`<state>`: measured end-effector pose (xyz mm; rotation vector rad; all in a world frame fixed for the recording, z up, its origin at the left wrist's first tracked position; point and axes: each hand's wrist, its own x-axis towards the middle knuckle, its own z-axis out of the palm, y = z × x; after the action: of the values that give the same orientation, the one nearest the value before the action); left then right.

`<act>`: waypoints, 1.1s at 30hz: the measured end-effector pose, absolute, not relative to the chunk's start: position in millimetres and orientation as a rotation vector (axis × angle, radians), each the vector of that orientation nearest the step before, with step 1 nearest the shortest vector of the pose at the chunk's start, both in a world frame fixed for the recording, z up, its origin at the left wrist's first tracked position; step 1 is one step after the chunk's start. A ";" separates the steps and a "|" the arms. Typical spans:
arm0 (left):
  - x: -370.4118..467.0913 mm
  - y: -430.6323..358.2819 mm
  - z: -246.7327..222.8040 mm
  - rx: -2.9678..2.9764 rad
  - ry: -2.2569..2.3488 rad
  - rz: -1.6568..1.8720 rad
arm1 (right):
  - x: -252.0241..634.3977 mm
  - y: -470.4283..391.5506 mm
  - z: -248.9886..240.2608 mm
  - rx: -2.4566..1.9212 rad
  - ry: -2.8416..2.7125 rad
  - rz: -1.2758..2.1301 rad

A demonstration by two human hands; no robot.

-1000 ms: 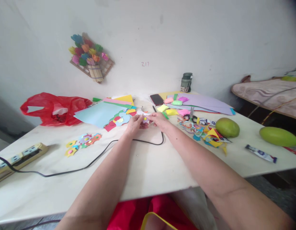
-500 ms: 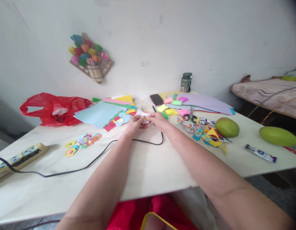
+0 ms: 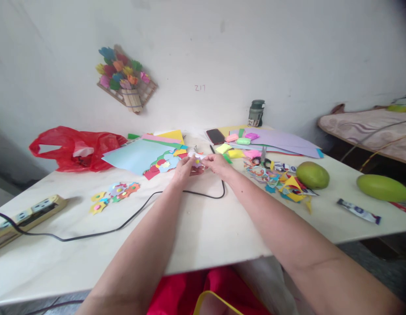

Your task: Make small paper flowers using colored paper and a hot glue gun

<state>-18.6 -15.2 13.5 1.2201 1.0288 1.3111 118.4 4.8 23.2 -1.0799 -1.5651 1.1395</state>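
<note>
Between my two hands, above the middle of the table, is a pale lilac paper flower [image 3: 197, 161] with a yellow centre. My left hand [image 3: 184, 169] pinches its left side. The fingers of my right hand [image 3: 217, 163] are closed at its right edge; part of the flower is hidden behind them. Just left of my left hand lie cut paper shapes [image 3: 163, 165] in red, blue, green and yellow on light blue paper sheets [image 3: 129, 156]. Several finished-looking paper flowers [image 3: 117, 191] with coloured dots lie at the left of the table.
A black cable [image 3: 137, 216] runs from the power strip [image 3: 42, 210] to near my hands. Right of them are clay packs [image 3: 236, 153], scissors [image 3: 263, 158], paper scraps [image 3: 271, 177], green fruit [image 3: 312, 175] and a tube [image 3: 358, 211]. A red bag [image 3: 75, 151], phone [image 3: 215, 136] and bottle [image 3: 256, 113] stand behind.
The flower has turned a little, so its yellow centre shows more openly between my hands. My right fingers have shifted slightly towards its right edge. The table things have not moved.
</note>
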 end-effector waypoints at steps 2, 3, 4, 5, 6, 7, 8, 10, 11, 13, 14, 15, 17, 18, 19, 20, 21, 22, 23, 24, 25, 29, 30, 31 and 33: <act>-19.2 -15.4 13.5 1.232 1.046 1.318 | 119.2 5.5 22.6 -1.074 -1.600 1.121; -19.4 -15.4 13.3 1.241 1.058 1.325 | 119.7 6.0 22.2 -1.070 -1.618 1.109; -19.5 -15.3 13.1 1.248 1.069 1.332 | 120.1 6.5 21.7 -1.064 -1.636 1.094; -19.4 -15.3 12.9 1.254 1.078 1.339 | 120.4 7.1 21.2 -1.057 -1.652 1.077; -19.2 -15.4 12.8 1.258 1.084 1.345 | 120.7 7.7 20.7 -1.049 -1.668 1.060; -18.9 -15.6 12.8 1.260 1.090 1.348 | 121.0 8.4 20.2 -1.040 -1.682 1.042; -18.5 -15.9 13.0 1.260 1.095 1.349 | 121.2 9.0 19.7 -1.033 -1.695 1.028; -17.7 -16.4 13.8 1.260 1.108 1.348 | 121.6 10.2 19.0 -1.027 -1.711 1.007; -17.3 -16.6 14.3 1.262 1.112 1.346 | 121.8 10.7 18.7 -1.028 -1.713 1.003; -17.3 -16.3 14.9 1.266 1.111 1.335 | 121.9 11.1 18.5 -1.034 -1.709 1.011; -17.8 -15.8 15.0 1.264 1.112 1.327 | 121.9 10.9 18.8 -1.038 -1.702 1.023; -18.5 -15.0 14.9 1.258 1.113 1.319 | 121.9 10.4 19.2 -1.043 -1.693 1.036; -20.8 -13.3 14.2 1.233 1.115 1.301 | 121.9 8.7 20.8 -1.057 -1.672 1.058; -22.2 -12.4 13.7 1.222 1.109 1.292 | 122.0 7.7 21.7 -1.069 -1.664 1.061; -23.6 -11.7 13.2 1.214 1.098 1.280 | 122.1 6.7 22.6 -1.081 -1.657 1.059; -24.9 -11.2 12.7 1.209 1.087 1.264 | 122.3 6.1 23.1 -1.090 -1.653 1.054; -26.0 -10.8 12.2 1.206 1.074 1.248 | 122.6 5.9 23.3 -1.093 -1.652 1.048; -26.9 -10.7 11.8 1.207 1.060 1.235 | 122.9 6.3 23.0 -1.087 -1.654 1.038; -27.4 -10.7 11.3 1.209 1.047 1.228 | 123.1 7.4 22.1 -1.079 -1.658 1.022; -27.7 -10.7 10.9 1.213 1.035 1.228 | 123.4 9.0 20.8 -1.073 -1.664 1.001; -27.6 -10.7 10.5 1.216 1.025 1.234 | 123.6 11.1 19.1 -1.072 -1.676 0.977; -24.8 -10.6 9.6 1.194 1.034 1.277 | 123.5 19.3 13.2 -1.079 -1.694 0.855; -23.8 -10.5 9.7 1.181 1.042 1.290 | 123.2 20.3 12.7 -1.075 -1.683 0.793; -22.7 -10.5 9.8 1.167 1.047 1.302 | 122.9 20.7 12.7 -1.064 -1.678 0.711; -20.7 -10.7 10.2 1.141 1.049 1.325 | 121.9 19.9 13.6 -1.024 -1.703 0.524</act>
<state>-20.7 -10.7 10.2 1.1408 1.0492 1.3255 121.9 19.9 13.6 -1.0241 -1.7027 0.5242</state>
